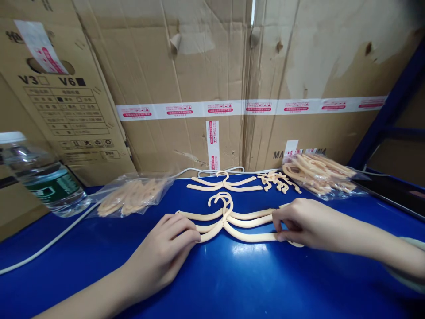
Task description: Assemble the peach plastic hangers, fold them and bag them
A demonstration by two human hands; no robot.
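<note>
A small stack of cream plastic hangers (232,219) lies on the blue table (232,283), hooks pointing away from me. My left hand (166,250) rests with its fingers curled over the left ends of the hangers. My right hand (300,223) pinches the right ends between thumb and fingers. Behind the stack lies a single cream hanger (224,184), flat on the table. To its right sits a little heap of small cream clips (277,180).
A clear bag of hangers (133,197) lies at the left, another bag of cream parts (318,173) at the right. A water bottle (43,175) lies far left. A white cable (49,241) crosses the table. Cardboard boxes (199,79) wall the back; a dark tablet (395,192) is at right.
</note>
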